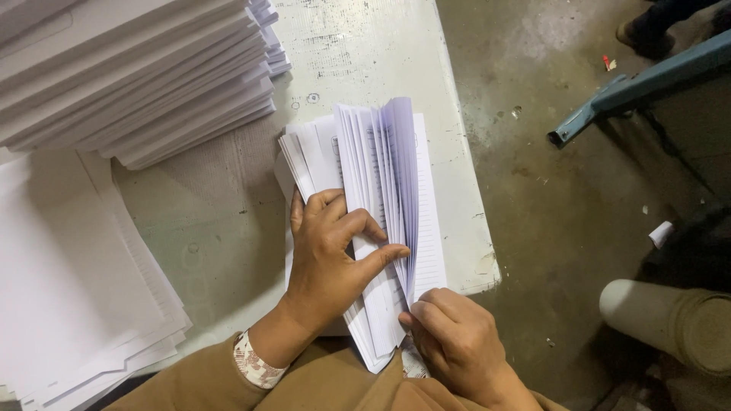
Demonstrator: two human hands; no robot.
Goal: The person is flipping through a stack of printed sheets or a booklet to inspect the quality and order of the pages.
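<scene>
Left hand (329, 255): fingers (358, 224) spread flat, pressing the fanned sheaf of printed sheets (381, 175); thumb tip held against the leaves' edge. Right hand (457, 335): fingers (426, 312) curled, pinching the sheaf's near corner. Sheaf: leaves stood fanned just beyond the left fingers, lying on further sheets at the right edge of the pale worktop (365, 53). Left of the fingers, well apart: loose white paper pile (68, 289). Beyond them, upper left: tall stack of white sheets (129, 68). Right of the fingers: concrete floor (563, 213), blue metal frame (647, 84).
</scene>
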